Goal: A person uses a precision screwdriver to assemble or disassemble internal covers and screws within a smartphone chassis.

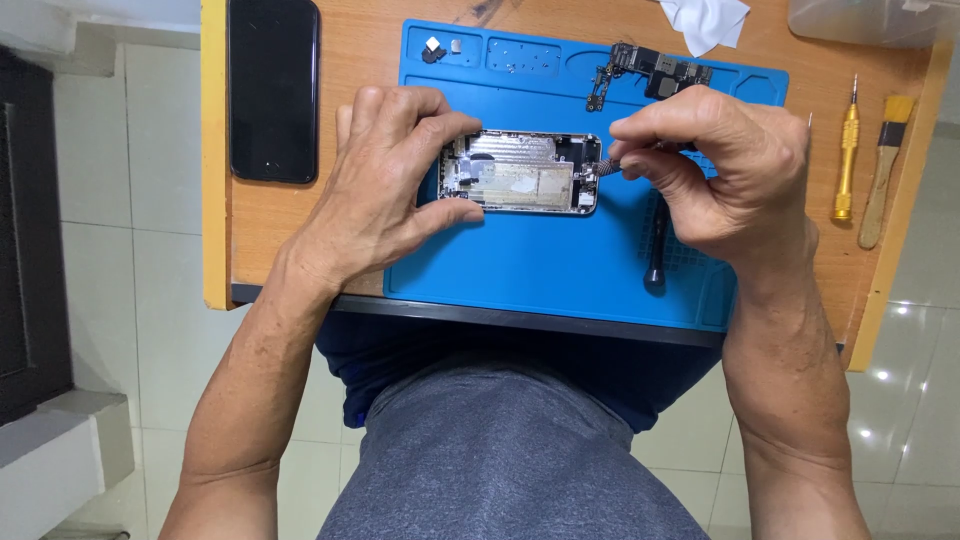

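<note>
An opened phone body [522,173], its metal insides showing, lies on a blue work mat [540,265]. My left hand [385,175] grips the phone's left end, thumb below and fingers above. My right hand [730,170] pinches a small dark tool [612,166] whose tip touches the phone's right end. A black-handled tool [656,250] lies on the mat under my right hand.
A removed circuit board [650,75] and small parts [435,48] rest in the mat's top trays. A black phone screen [273,88] lies at left on the wooden table [300,240]. A yellow screwdriver [848,150], a brush [882,170] and a white cloth [705,22] sit at right.
</note>
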